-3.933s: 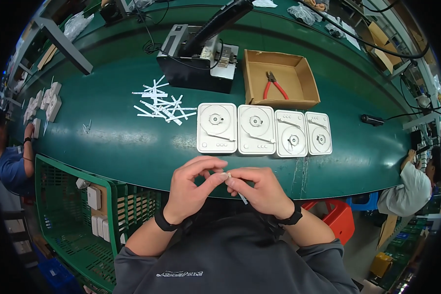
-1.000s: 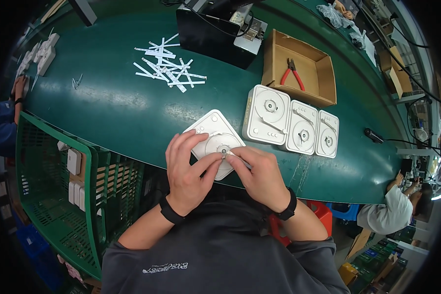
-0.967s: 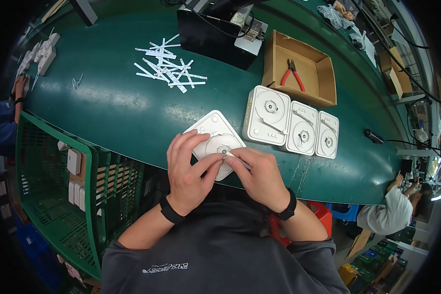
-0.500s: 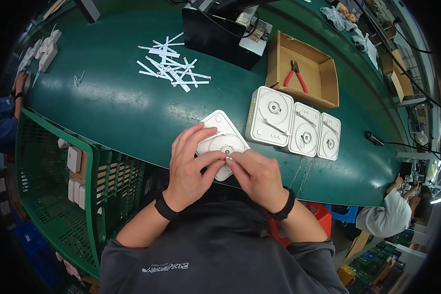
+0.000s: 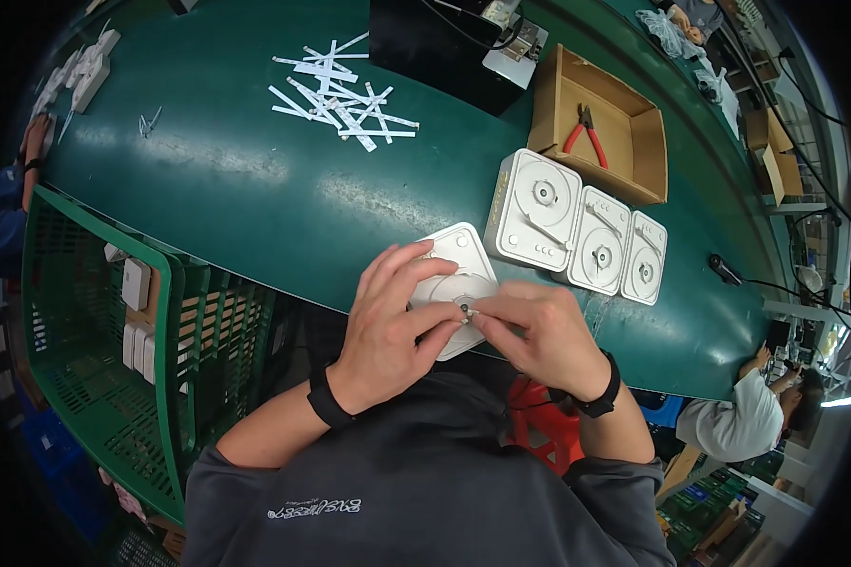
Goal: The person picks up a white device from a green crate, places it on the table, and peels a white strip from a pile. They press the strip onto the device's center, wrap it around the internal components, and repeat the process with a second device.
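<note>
A white square plastic housing (image 5: 461, 248) with rounded corners lies tilted at the table's near edge, a round recess and a central hub in its face. My left hand (image 5: 395, 300) rests over its left side, gripping it, with thumb and forefinger drawn together beside the hub. From the right, my right hand (image 5: 542, 331) comes in with thumb and forefinger pinched at the hub. A tiny pale piece shows at those fingertips, too small to name. Both hands' tips nearly meet there, hiding part of the housing's lower half.
Three similar white housings (image 5: 539, 210) stand in a row to the right. Behind them, a cardboard box (image 5: 645, 142) holds red-handled pliers (image 5: 586, 138). White strips (image 5: 345, 99) lie scattered near a black machine (image 5: 435, 57). A green crate (image 5: 170, 378) stands at left; a co-worker's hand (image 5: 36, 137) is beyond.
The housing and both hands have shifted slightly right and down in view, while the background has shifted too. My right hand has turned a little; the fingertips stay at the hub.
</note>
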Demonstrator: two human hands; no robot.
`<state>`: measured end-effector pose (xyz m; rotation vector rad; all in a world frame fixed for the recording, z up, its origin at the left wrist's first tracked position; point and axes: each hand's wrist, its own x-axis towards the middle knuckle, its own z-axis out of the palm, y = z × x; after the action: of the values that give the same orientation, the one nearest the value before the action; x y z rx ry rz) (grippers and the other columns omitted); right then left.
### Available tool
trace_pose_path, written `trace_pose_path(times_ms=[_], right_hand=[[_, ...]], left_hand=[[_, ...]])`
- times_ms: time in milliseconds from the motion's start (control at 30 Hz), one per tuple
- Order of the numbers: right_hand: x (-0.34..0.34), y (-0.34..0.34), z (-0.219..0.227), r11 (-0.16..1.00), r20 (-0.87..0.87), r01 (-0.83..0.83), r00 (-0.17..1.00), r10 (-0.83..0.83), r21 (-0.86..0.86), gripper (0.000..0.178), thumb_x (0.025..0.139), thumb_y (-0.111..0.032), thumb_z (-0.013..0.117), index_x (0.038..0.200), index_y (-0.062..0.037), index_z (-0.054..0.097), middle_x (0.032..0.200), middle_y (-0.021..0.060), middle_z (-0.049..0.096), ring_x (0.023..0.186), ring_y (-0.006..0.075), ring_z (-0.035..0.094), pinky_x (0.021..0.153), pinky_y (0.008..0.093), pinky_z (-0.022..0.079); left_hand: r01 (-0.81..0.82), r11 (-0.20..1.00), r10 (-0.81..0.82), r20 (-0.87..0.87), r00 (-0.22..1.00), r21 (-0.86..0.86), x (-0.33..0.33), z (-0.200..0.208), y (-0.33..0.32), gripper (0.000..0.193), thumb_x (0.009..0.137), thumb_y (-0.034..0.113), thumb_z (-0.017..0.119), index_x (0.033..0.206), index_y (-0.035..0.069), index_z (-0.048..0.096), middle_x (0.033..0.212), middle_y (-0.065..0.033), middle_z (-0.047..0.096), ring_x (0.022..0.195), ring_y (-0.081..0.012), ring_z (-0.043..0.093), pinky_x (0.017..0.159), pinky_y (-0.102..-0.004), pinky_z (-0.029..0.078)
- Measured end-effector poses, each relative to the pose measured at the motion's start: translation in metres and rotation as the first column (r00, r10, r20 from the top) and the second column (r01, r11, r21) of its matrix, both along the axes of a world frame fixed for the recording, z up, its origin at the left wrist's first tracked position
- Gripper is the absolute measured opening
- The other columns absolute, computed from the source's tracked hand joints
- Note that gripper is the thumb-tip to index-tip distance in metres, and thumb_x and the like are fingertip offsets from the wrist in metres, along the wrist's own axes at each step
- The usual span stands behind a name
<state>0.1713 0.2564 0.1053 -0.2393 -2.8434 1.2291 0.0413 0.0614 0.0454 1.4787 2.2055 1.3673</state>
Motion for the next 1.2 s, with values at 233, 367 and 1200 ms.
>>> trace_pose_path(times_ms=[233,367,1200], right_hand=[[0.003,0.007,0.007,0.998,0.118,-0.046,0.992,0.042,0.037,0.012,0.094,-0.008,0.081,0.106,-0.0040,0.084,0.085,0.0123,0.070,0.070,0.0318,0.069,0.062,0.0415,0.052],[0.002,0.008,0.004,0.998,0.133,-0.069,0.989,0.070,-0.008,0.013,0.093,-0.008,0.081,0.104,-0.0035,0.083,0.086,0.0120,0.071,0.070,0.0321,0.069,0.062,0.0411,0.053],[0.004,0.005,0.006,0.998,0.190,-0.056,0.980,0.063,-0.041,0.009,0.090,-0.006,0.077,0.097,-0.0008,0.080,0.090,0.0142,0.075,0.078,0.0357,0.072,0.068,0.0434,0.057]], left_hand=[[0.008,1.000,-0.008,-0.012,1.000,-0.009,0.006,-0.003,0.002,0.014,0.083,0.011,0.089,0.096,0.011,0.084,0.138,-0.0077,0.069,0.146,-0.0385,0.057,0.124,-0.0609,0.042],[0.009,1.000,-0.009,-0.008,1.000,-0.017,0.006,-0.001,0.003,0.013,0.083,0.011,0.089,0.096,0.011,0.084,0.138,-0.0079,0.069,0.146,-0.0382,0.057,0.124,-0.0617,0.042],[0.125,0.986,-0.134,-0.078,0.988,-0.107,0.005,0.011,0.004,0.012,0.085,0.005,0.084,0.096,0.007,0.080,0.130,-0.0077,0.067,0.146,-0.0355,0.057,0.127,-0.0637,0.040]])
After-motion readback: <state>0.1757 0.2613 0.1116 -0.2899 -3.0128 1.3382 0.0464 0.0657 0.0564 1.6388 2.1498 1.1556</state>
